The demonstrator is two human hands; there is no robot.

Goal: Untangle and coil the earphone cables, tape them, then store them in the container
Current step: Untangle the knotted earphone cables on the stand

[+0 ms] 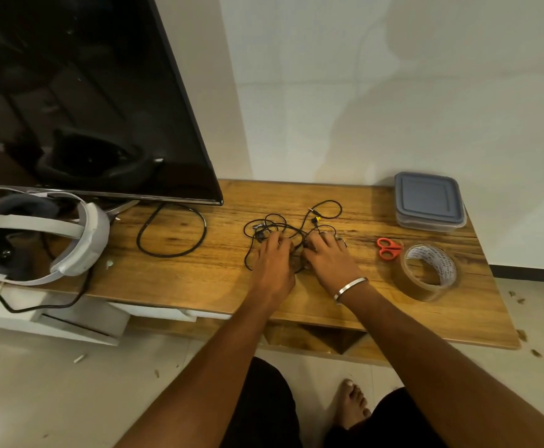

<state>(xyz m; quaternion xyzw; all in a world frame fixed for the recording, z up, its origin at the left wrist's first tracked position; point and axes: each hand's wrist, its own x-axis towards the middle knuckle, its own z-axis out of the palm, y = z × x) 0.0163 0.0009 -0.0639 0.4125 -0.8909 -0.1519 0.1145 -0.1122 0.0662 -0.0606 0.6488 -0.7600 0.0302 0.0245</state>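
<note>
A tangle of thin black earphone cables (283, 226) lies on the wooden table (199, 279), with a jack plug and a yellow part at its far side. My left hand (275, 258) lies on the tangle's left half, its fingers bent down into the wires. My right hand (327, 253), with a silver bangle at the wrist, lies on the right half in the same way. The fingertips are hidden among the cables, so any pinch is unclear. A brown tape roll (427, 270) and orange scissors (388, 248) lie to the right. The lidded grey container (429, 200) stands at the far right.
A large dark TV screen (86, 92) stands at the left rear, with a thick black cable loop (172, 232) in front of it. A white headset (38, 237) rests at the table's left end. The white wall is behind, and the table's right edge is near the tape.
</note>
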